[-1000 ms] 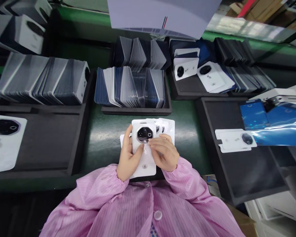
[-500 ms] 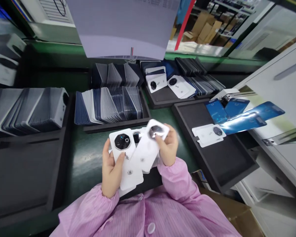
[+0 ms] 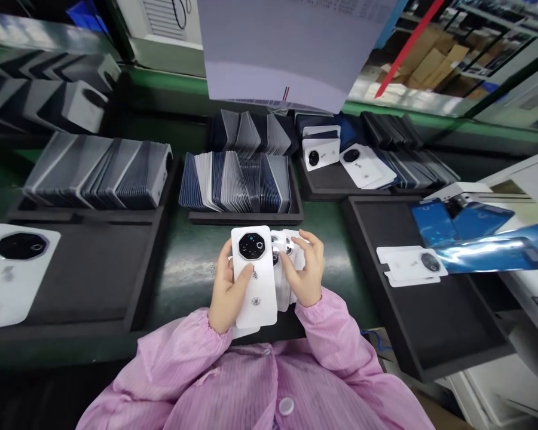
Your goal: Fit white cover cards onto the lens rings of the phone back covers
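Observation:
My left hand (image 3: 224, 292) grips a small stack of white phone back covers, thumb across the top cover (image 3: 253, 276), whose black octagonal camera ring faces up. Beside it, my right hand (image 3: 305, 272) closes its fingers on the other covers (image 3: 287, 254) fanned out behind the top one. Both hands hover over the green bench (image 3: 183, 263) just in front of my pink sleeves.
A black tray (image 3: 434, 334) at right holds white covers (image 3: 410, 264) and blue film sheets (image 3: 470, 230). A black tray (image 3: 85, 280) at left carries one white cover (image 3: 13, 272). Trays of upright covers (image 3: 237, 173) line the back. A paper sheet (image 3: 291, 48) hangs above.
My right hand had lifted one cover away to the right; now it is back against the stack. The left hand has kept its hold on the stack. The view has swung left again.

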A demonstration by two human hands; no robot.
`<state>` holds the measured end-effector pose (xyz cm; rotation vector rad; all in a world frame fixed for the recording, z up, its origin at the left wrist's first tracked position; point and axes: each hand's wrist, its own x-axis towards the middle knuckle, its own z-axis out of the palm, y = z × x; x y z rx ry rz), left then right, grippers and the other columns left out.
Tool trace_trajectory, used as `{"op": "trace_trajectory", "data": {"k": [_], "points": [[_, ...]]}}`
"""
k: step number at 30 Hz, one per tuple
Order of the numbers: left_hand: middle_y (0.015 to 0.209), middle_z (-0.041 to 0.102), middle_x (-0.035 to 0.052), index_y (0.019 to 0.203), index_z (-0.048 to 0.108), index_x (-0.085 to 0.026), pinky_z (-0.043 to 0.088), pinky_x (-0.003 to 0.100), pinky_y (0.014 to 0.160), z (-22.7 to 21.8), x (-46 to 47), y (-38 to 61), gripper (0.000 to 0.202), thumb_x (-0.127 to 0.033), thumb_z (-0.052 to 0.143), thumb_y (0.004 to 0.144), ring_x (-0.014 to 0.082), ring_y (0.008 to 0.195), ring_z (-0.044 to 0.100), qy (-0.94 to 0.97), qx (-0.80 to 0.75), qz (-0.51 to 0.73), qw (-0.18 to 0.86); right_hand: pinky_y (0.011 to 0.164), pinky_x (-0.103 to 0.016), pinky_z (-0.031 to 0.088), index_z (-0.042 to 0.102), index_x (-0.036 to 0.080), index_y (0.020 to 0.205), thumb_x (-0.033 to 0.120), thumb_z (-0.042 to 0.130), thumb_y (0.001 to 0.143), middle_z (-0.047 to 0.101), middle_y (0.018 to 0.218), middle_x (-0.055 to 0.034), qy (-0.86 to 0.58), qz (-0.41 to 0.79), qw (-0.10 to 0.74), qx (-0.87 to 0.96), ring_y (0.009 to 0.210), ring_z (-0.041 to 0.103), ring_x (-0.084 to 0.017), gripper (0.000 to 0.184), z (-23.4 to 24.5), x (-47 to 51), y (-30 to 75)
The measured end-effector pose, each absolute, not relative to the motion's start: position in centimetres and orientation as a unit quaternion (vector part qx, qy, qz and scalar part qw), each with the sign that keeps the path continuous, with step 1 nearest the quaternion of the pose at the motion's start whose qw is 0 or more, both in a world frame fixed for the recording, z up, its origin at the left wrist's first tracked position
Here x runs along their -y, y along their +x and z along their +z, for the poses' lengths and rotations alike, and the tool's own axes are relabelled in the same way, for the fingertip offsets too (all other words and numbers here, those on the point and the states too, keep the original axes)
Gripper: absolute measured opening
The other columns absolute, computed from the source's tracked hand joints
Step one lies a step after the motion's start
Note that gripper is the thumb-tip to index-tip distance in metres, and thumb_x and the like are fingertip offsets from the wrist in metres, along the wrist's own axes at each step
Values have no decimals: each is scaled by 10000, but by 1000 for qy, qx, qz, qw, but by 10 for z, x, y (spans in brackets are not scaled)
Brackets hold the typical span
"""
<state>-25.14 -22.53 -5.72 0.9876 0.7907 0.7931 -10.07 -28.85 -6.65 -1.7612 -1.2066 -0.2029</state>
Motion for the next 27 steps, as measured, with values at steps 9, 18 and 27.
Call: {"op": "trace_trajectory", "data": {"k": [9,18,27], "points": [[1147,648,96,1376,371,-252,525,383,858,-70,238,-254,530,-287,561,884,216,944,662,603,-319,339,648,904,-415,499,616,220,948,235,713,763,578,1086,-80,-685,84,576,438,1060,569,-224,210,-62,290,-113],[1101,670,77,1339,416,-250,546,373,791,-72,240,-254,512,-280,586,857,234,951,665,643,-324,337,607,975,-454,453,602,209,766,198,658,800,581,1096,-74,-674,111,592,428,1106,566,-235,67,-59,294,-110],[1080,689,70,1345,344,-228,487,369,925,-61,228,-250,560,-295,606,854,216,1022,657,526,-349,347,694,932,-421,474,583,239,886,75,580,835,745,828,17,-519,-62,481,704,861,708,-155,172,-62,297,-122]]}}
